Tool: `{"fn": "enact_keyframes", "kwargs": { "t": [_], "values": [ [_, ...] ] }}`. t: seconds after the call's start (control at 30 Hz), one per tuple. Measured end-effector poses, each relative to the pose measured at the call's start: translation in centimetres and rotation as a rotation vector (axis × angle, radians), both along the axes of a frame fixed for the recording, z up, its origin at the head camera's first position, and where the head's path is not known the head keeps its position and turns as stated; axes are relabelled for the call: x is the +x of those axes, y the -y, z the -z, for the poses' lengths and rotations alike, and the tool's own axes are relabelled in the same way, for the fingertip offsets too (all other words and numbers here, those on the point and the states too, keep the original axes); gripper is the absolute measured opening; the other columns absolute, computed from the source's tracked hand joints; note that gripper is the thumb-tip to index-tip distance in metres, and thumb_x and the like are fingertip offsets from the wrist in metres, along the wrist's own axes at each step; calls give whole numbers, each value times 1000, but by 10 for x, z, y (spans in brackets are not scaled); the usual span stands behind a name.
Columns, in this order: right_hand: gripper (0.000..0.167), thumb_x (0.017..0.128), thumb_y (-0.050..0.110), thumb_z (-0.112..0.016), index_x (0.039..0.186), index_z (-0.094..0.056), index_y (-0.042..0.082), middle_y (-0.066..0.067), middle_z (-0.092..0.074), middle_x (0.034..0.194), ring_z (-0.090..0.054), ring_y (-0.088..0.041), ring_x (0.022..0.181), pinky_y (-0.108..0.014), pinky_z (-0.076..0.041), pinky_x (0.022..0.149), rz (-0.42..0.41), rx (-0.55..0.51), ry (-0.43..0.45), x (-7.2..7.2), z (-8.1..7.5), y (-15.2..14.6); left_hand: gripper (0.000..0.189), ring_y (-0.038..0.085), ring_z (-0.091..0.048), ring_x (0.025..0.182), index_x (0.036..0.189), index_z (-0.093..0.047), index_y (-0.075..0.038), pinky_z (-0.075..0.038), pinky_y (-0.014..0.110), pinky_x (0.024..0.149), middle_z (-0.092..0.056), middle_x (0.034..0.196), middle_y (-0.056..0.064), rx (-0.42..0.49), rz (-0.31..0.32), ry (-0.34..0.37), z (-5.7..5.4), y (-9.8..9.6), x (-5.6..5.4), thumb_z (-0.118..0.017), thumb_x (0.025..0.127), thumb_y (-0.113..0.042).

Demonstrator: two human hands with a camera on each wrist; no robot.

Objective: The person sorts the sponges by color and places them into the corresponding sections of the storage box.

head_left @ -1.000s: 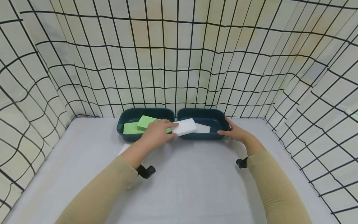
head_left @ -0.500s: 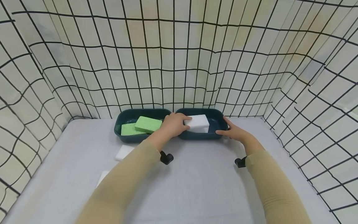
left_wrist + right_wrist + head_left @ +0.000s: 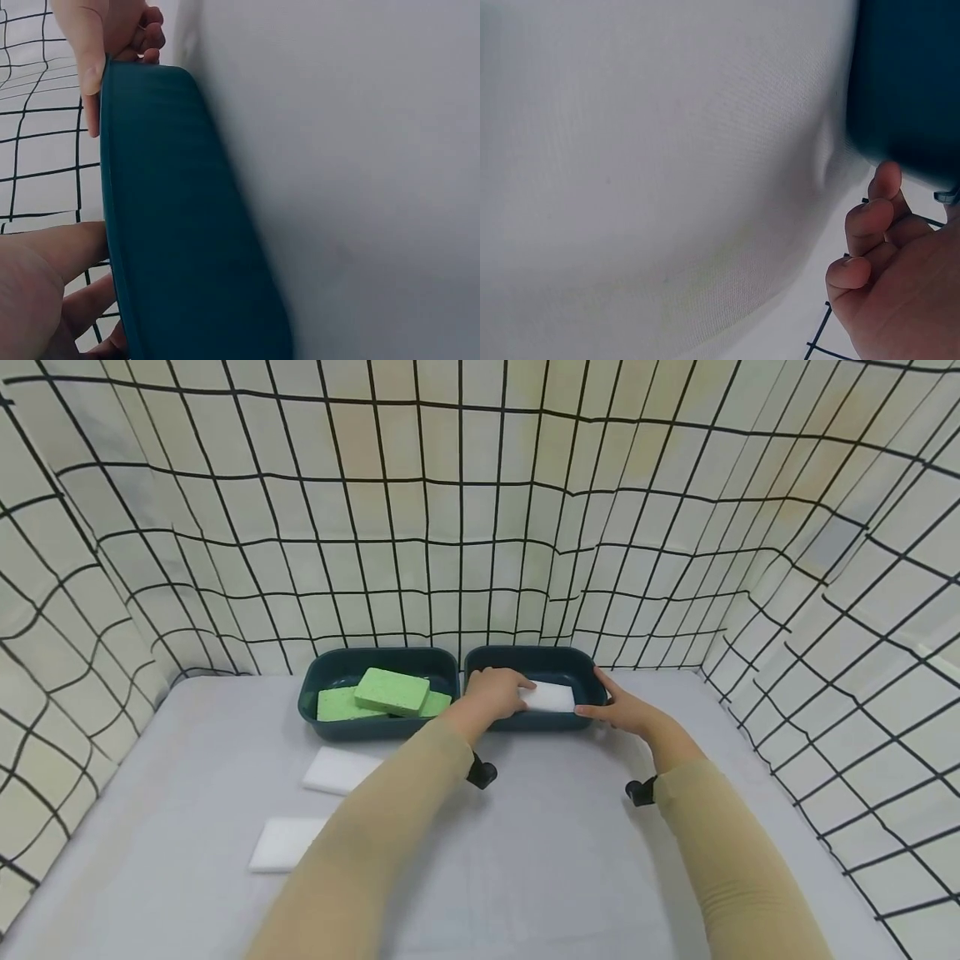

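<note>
In the head view my left hand (image 3: 495,693) reaches into the right dark teal plastic bin (image 3: 517,723). Its thumb and fingers pinch the left end of a white sponge (image 3: 550,697) lying low in that bin. The left wrist view shows the left fingers (image 3: 82,247) behind the bin's rim, with the sponge hidden by the wall. At the bin's right end my right hand (image 3: 630,710) grips the corner, thumb over the rim. Curled right fingers (image 3: 870,217) lie against its outside. Another white sponge put in the bin earlier is not separately visible.
The left teal bin (image 3: 305,706) stands beside the right one and holds several green sponges (image 3: 392,692). Two white sponges, a farther white sponge (image 3: 339,770) and a nearer white sponge (image 3: 283,845), lie on the white tabletop (image 3: 540,843). Black-lined netting (image 3: 480,539) rises behind and along both sides.
My left hand has carried the white sponge rightward from above the left bin's edge and lowered it into the right bin. The right hand stays at that bin's corner.
</note>
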State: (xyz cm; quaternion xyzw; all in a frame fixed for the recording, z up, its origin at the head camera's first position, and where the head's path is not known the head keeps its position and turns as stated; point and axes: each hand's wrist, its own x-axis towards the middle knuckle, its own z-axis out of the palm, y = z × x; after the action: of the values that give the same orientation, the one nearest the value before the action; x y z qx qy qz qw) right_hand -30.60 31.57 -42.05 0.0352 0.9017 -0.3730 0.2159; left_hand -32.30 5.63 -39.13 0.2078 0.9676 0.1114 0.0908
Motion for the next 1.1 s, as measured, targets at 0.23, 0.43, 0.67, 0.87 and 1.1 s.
{"fn": "enact_keyframes", "kwargs": {
  "t": [0.23, 0.43, 0.67, 0.87, 1.1],
  "values": [
    [111, 82, 69, -66, 156, 11, 42, -20, 2, 165, -40, -48, 136, -67, -19, 113, -2, 1, -8, -1, 0, -1, 44, 29, -43, 137, 137, -61, -36, -27, 50, 114, -52, 147, -2, 51, -1, 85, 3, -10, -7, -68, 95, -29],
    [112, 80, 71, -66, 156, 11, 43, -20, 2, 165, -41, -48, 135, -68, -18, 113, 2, 3, -16, -1, 2, -2, 42, 28, -35, 143, 137, -61, -34, -17, 53, 119, -49, 150, 0, 73, 5, 133, 3, -11, -9, -61, 98, -18],
    [113, 80, 72, -66, 156, 12, 43, -19, 3, 165, -41, -48, 135, -69, -17, 112, -4, 0, -11, -4, 4, -3, 44, 28, -38, 141, 138, -60, -33, -18, 53, 118, -51, 148, -1, 117, 2, 130, 4, -7, -12, -66, 96, -23],
    [111, 81, 70, -66, 156, 12, 44, -21, -2, 164, -40, -48, 136, -69, -16, 112, -2, 1, -6, -4, 2, 0, 46, 28, -42, 137, 140, -58, -35, -25, 51, 113, -52, 147, -3, 124, 30, 90, -2, -1, -13, -67, 96, -25],
    [112, 81, 71, -66, 155, 13, 45, -23, -4, 164, -39, -49, 136, -71, -15, 111, -2, 5, 6, -3, 3, -1, 46, 31, -37, 141, 143, -54, -37, -21, 53, 116, -49, 150, -2, 133, 45, 78, -13, 5, -12, -64, 98, -29]
  ]
}}
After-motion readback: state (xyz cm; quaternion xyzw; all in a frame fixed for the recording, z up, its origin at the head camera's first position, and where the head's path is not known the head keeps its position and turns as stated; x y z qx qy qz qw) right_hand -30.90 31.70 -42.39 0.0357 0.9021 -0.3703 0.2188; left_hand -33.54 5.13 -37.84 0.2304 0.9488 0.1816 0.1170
